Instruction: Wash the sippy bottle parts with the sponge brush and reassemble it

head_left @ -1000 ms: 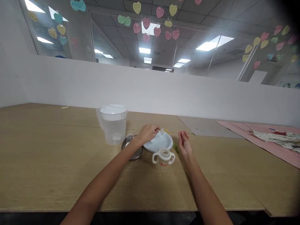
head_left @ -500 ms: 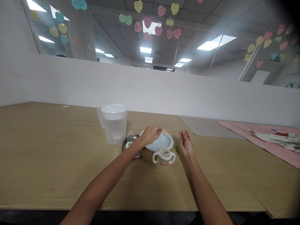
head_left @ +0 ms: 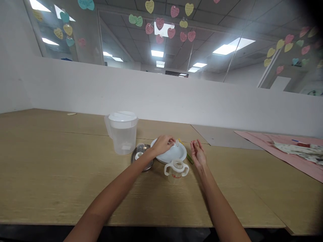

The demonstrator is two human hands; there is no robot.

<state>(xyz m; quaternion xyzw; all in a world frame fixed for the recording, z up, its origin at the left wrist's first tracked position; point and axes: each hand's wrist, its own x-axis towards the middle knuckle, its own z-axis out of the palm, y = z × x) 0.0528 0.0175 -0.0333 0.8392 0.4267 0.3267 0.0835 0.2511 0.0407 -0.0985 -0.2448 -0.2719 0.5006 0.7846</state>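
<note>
Over the white bowl (head_left: pixel 168 158), my left hand (head_left: pixel 163 145) is closed in a pinch on a small clear piece (head_left: pixel 177 143), perhaps a bottle nipple. To the right of the bowl, my right hand (head_left: pixel 199 154) is raised with the palm turned up and the fingers curled together; whatever is at its fingertips is too small to make out. In front of the bowl a clear baby bottle (head_left: pixel 175 176) with two white handles and red print stands upright without a cap. A steel dish (head_left: pixel 149 167) sits partly behind my left forearm, with a clear cap (head_left: pixel 140 147) and a white ring (head_left: pixel 138 155) in it.
A clear pitcher (head_left: pixel 123 138) with a white lid stands at the left of the dish. Behind my right hand lies a green and yellow stick-like thing (head_left: pixel 189 158). At the far right a pink cloth (head_left: pixel 262 140) holds patterned fabric. A white wall closes off the table's back.
My right hand has moved slightly left, nearer the bowl, and its fingers have shifted a little. My left hand stays over the bowl with the clear piece.
</note>
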